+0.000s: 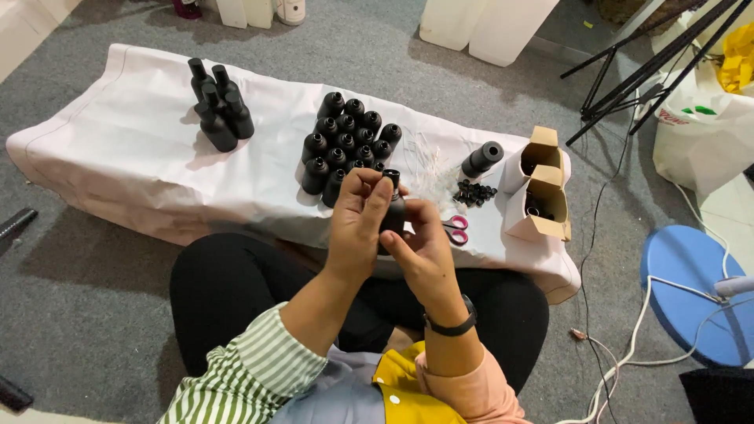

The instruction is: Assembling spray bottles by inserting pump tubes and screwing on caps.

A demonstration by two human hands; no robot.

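Both hands meet just above the near edge of the white cloth-covered low table (141, 169), and between them is a single black bottle (394, 210). The left hand (357, 224) wraps the bottle's side, its fingers curled narrow, with thumb and forefinger pinched up at the bottle's neck. The right hand (424, 247) cups the bottle from below and behind, fingers closed around the body; a dark watch (452, 326) sits on that wrist. The bottle is held upright, or close to it, clear of the table surface.

Just beyond the hands, toward the table's middle, stands a tight cluster of black bottles (348, 141) — its nearest row is almost touching the raised fingers. Toward the table's far left corner a smaller group of taller capped bottles (217, 102) stands well apart, with a wide bare stretch of cloth between the two groups and along the left near edge.

To the right of the hands, pink-handled scissors (455, 229) lie near the table's front edge, with a heap of small black caps (475, 193) and a black bottle lying on its side (482, 158) behind them. Two open brown cardboard boxes (538, 188) crowd the table's right end, right up to its edge.

Off the table's right end, white cables (628, 353) trail over the grey carpet beside a blue round base (683, 290).
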